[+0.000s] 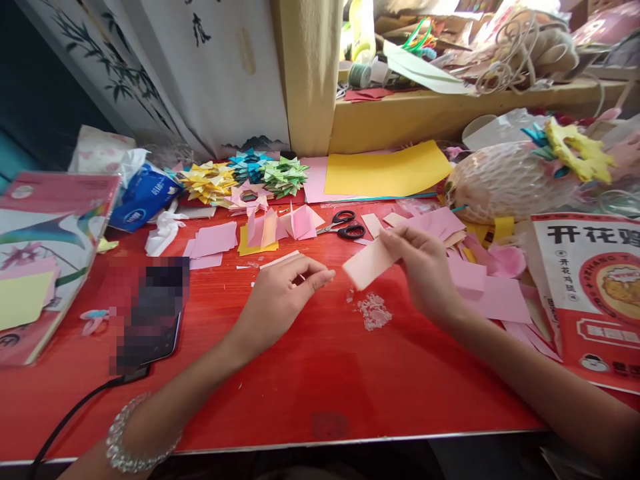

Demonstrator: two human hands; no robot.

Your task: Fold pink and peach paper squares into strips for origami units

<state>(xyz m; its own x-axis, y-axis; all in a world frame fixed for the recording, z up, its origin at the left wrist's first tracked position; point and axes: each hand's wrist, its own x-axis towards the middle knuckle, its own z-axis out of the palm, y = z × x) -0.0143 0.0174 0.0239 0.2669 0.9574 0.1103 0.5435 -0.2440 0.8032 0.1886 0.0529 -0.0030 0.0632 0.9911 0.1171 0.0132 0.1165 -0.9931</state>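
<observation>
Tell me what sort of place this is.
Probably a craft table, perhaps at home: the right hand holds a paper strip, and scissors and folded-paper rings lie farther back.

Peach paper (369, 264); red table (300, 393); bamboo-patterned white curtain (155, 67)

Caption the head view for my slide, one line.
Right hand holds a peach paper strip over the red table, scissors beyond.

A glossy red table (305, 400) was backed by a pale curtain (240, 93) printed with bamboo (117, 63) and by a cream-yellow post (307, 73), beside which a cluttered ledge (400, 127) was brightly lit, while the upper left was sunk in shadow.
</observation>
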